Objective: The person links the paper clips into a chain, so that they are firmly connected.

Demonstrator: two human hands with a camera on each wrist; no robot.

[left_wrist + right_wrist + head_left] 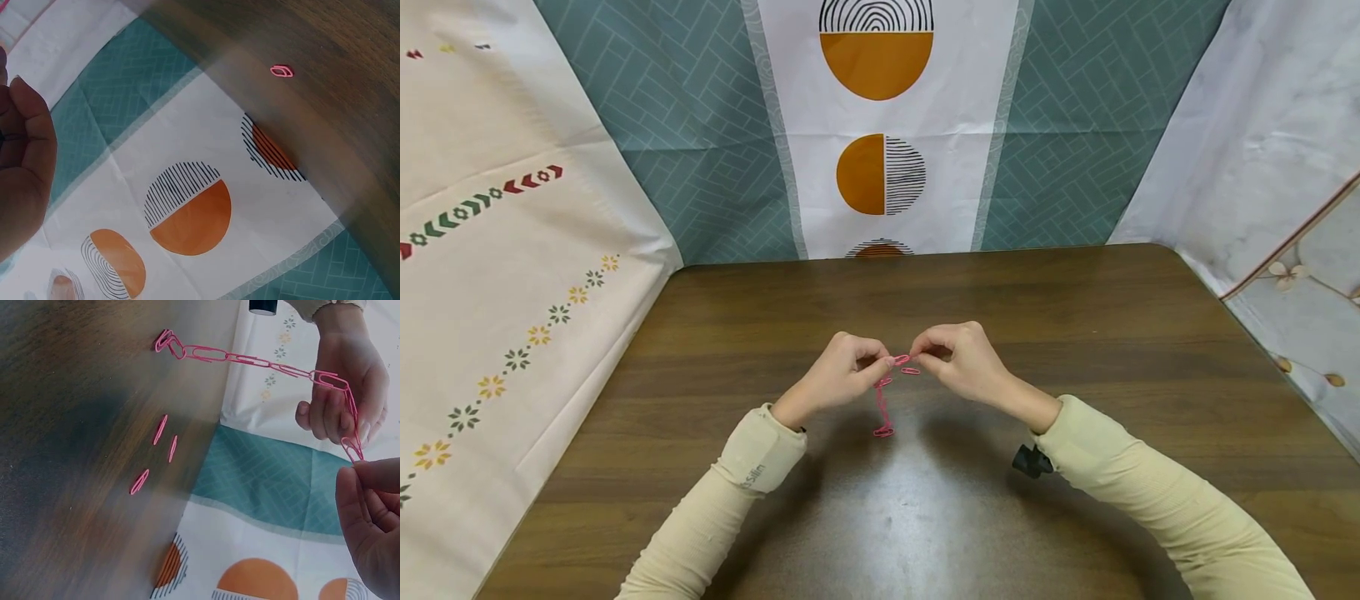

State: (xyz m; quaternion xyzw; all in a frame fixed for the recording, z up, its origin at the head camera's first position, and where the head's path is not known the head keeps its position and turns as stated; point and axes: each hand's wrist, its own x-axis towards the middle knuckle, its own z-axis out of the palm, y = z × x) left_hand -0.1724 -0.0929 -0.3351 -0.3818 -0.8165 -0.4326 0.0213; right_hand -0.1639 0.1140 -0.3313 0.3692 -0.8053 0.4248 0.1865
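A chain of pink paper clips [250, 360] runs from the tabletop up to both hands. The left hand [846, 371] pinches the chain near its upper end; in the right wrist view this hand [353, 387] is behind the links. Close by, the right hand [966, 362] holds the end clip [352, 450] between thumb and forefinger. The chain's lower end [883, 432] lies bunched on the table. Loose pink paper clips [160, 429] lie apart from the chain, one of them visible between the hands as a single clip [911, 371]. In the left wrist view, part of a hand [28, 162] shows at the edge.
The brown wooden table [760, 308] extends around both hands. Behind it hangs a patterned cloth [955, 175], with a white embroidered cloth [550, 400] along the left side. A black wrist device [1032, 461] sits under the right cuff.
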